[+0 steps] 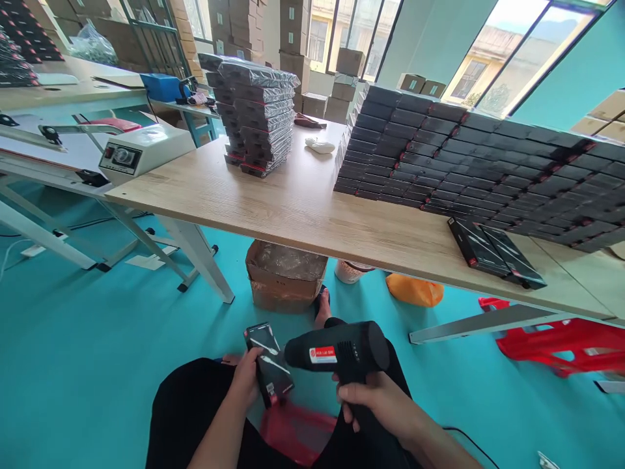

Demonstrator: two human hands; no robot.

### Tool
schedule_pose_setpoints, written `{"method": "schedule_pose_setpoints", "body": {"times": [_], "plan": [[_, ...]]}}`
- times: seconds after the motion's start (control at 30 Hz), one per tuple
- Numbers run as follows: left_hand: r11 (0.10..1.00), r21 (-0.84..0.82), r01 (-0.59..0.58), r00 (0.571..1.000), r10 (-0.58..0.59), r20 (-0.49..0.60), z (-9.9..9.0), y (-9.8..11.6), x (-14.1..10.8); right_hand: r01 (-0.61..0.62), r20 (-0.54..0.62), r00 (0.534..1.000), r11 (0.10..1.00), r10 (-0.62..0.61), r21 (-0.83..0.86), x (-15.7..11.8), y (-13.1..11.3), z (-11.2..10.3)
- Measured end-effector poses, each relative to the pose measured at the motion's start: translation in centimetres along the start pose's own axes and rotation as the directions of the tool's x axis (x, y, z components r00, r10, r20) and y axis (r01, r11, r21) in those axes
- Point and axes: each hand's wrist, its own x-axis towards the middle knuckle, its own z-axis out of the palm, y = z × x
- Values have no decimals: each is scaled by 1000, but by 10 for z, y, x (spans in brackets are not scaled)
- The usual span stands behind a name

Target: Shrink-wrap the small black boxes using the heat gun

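Low over my lap, my left hand (245,378) grips a small black box (269,365) with white streaks on its face, thumb on the front. My right hand (374,404) is wrapped round the handle of a black heat gun (336,352) with a red and white label. Its nozzle points left at the box, close to its right edge. On the table (293,215) above, two similar boxes (495,254) lie side by side, in front of a wide wall of stacked dark boxes (469,163).
Wrapped black packs (254,111) stand piled on the table's left part, near a white object (320,145). Beneath the table are an open carton (286,277), a bucket (350,271) and an orange bag (415,290). Red stools (571,345) stand at right; a cable (471,440) trails below.
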Motion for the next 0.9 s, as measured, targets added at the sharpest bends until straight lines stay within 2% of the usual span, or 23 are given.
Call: {"method": "schedule_pose_setpoints", "body": {"times": [0.07,0.17,0.37,0.47,0.6,0.73,0.8,0.9], "plan": [[986,157,-51,994,35,105,1,-7,-2,40,-53,998,999,-40,-3,8,-9,5],[951,290,-109,981,55,186,0,-12,-3,76,7,997,997,-76,-22,20,-21,11],[989,149,-22,993,5,118,2,-2,-9,152,-45,987,987,-154,-43,44,-29,1],[994,110,14,993,-26,111,4,1,-10,131,17,991,990,-130,-60,49,-32,-4],[997,78,-14,999,10,44,2,3,-6,61,127,991,992,-47,-115,37,-30,-5],[1000,4,2,1000,-2,-28,-1,5,-2,-49,192,977,979,88,-197,16,-15,-10],[1000,-30,-4,999,3,-36,-1,7,0,-91,194,971,968,138,-233,5,-6,-14],[997,-80,-19,999,15,-50,-3,9,0,-135,122,979,969,163,-208,-14,3,-18]]}}
